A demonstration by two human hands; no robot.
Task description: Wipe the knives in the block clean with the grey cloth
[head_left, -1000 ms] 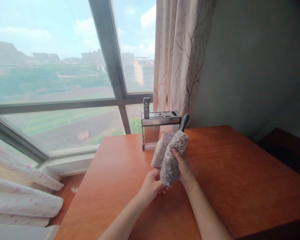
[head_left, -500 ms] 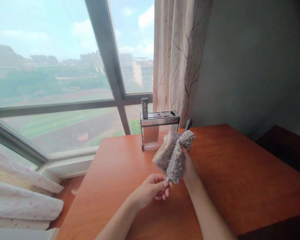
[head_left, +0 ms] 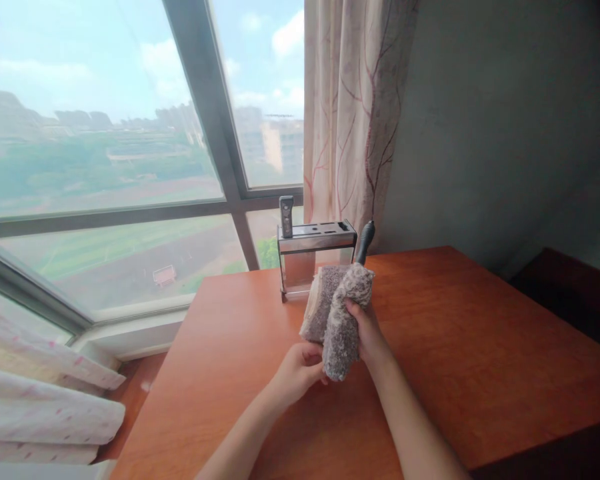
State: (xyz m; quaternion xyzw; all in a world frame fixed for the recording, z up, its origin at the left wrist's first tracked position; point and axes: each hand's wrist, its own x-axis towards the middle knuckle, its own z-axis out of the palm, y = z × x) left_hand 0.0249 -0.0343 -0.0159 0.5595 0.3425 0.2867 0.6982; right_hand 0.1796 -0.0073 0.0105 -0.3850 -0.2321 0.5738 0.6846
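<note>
Sunlit window behind, above the desk's (head_left: 430, 347) far edge near a steel knife block (head_left: 314, 257), right hand (head_left: 367, 333) clamps a soft, light cloth (head_left: 337, 320) around a likely-sharp knife, black handle (head_left: 365, 241) exposed, left hand (head_left: 297, 370) pinching beneath.

The wooden table (head_left: 480, 373) lies bare to the right of the hands and in front of them, open for a reach. At the far edge the metal knife block (head_left: 314, 257) stands just behind the cloth-wrapped bundle (head_left: 337, 320), blocking a straight push forward. Behind it the curtain (head_left: 355, 113) hangs, with the window frame (head_left: 220, 200) to its left. The wall (head_left: 505, 133) closes the right rear.
</note>
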